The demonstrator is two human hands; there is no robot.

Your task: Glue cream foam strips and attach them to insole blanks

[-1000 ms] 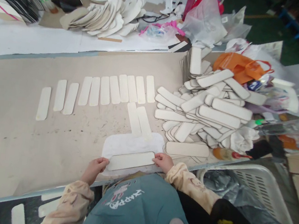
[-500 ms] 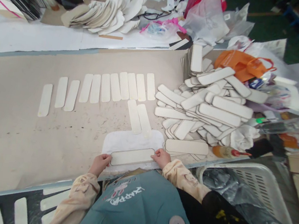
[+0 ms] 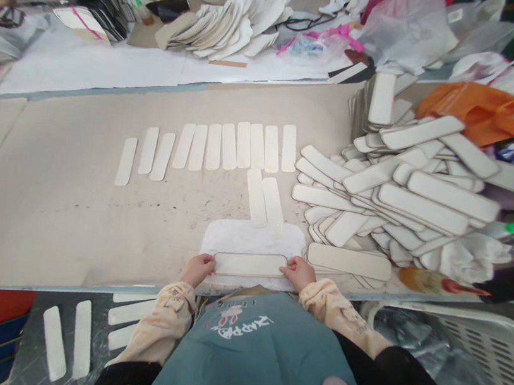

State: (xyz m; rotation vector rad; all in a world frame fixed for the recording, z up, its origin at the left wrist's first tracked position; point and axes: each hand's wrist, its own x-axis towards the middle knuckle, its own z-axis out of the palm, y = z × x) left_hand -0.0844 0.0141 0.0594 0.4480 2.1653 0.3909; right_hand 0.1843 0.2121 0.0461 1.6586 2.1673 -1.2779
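Note:
A long off-white strip with rounded corners and a dark edge [image 3: 251,264] lies level between my two hands, over a white sheet [image 3: 225,233] at the table's front edge. My left hand [image 3: 199,269] pinches its left end. The right end is between the thumb and fingers of my right hand [image 3: 299,273]. Just beyond, two plain strips [image 3: 256,197] overlap the back of the white sheet. Close to my right hand, a few dark-edged strips [image 3: 348,261] lie stacked. Whether the held strip touches the sheet, I cannot tell.
Several pale strips [image 3: 214,147] stand in a row across the table [image 3: 67,217]. A large heap of dark-edged strips [image 3: 423,200] fills the right side, with a glue-like bottle [image 3: 435,282] in front. A white basket [image 3: 468,321] is below right. Curved pieces [image 3: 233,23] are piled at the back.
My view has swung left, so the table's things appear farther right. Both hands still hold the strip by its ends, and it now looks more level.

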